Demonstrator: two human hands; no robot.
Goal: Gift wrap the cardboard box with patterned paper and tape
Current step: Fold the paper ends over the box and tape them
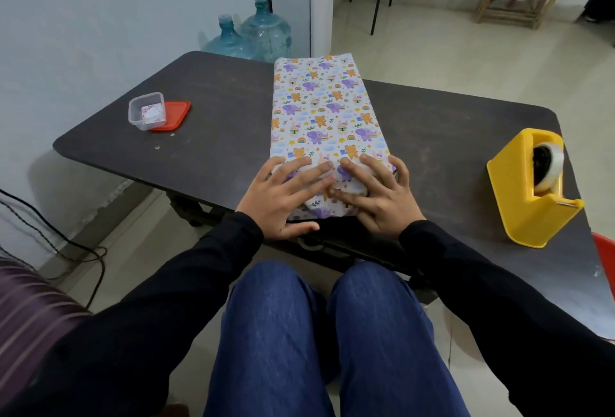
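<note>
Your left hand (286,197) and right hand (379,197) both lie open, fingers spread, pressing the folded paper (319,213) down at the near end of the wrapped box (326,110). Neither hand is gripping anything. The box lies lengthwise down the middle of the table (216,90), fully covered, so no cardboard shows.

I can't see any tape on that near fold, so only your palms seem to be holding it. Lift both and the flaps will likely spring open and loosen the creases. The tape dispenser (522,197) stands well to the right of the box, close to the table's edge. Reaching for it with your right hand leaves the left to pin the whole fold alone, and the right-hand corner could pop up. A hurried pull on the tape might also drag the dispenser toward that edge. The near end of the box sits right at the table's near edge, so a tug toward you could slide it off.

The dispenser holds a pale tape roll (549,167). Well to the left of the box, a small clear tub (146,110) stands open, touching its red lid (174,115). Inside are pale pinkish scraps, too small to identify.
</note>
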